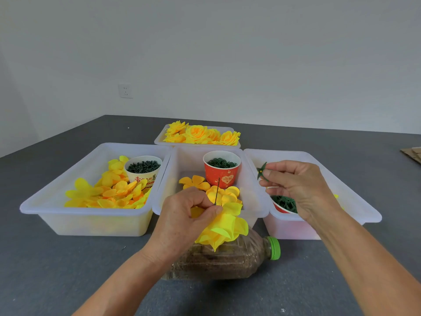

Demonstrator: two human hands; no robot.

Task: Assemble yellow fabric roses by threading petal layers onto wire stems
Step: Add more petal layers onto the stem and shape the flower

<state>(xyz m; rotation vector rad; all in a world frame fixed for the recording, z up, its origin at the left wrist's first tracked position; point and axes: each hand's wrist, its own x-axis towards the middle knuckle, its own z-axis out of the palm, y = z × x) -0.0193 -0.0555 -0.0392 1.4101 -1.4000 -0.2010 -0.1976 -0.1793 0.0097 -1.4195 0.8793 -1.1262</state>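
Observation:
My left hand (pixel 189 215) pinches a thin dark wire stem (pixel 217 190) that points up, with a half-built yellow rose (pixel 224 229) hanging below the fingers. My right hand (pixel 298 188) holds a small green star-shaped calyx (pixel 261 171) between thumb and fingertips, above the right bin (pixel 355 201). Loose yellow petal layers (pixel 109 190) fill the left bin (pixel 68 179); more petal layers (pixel 196 182) lie in the middle bin (pixel 182 160). Finished yellow roses (pixel 200 134) sit in the far tray (pixel 159 139).
A white cup of dark green parts (pixel 143 167) stands in the left bin, a red cup of green rings (pixel 222 169) in the middle bin. A red bowl of green calyxes (pixel 284 205) sits under my right hand. A green-capped bottle (pixel 227 258) lies on the grey table.

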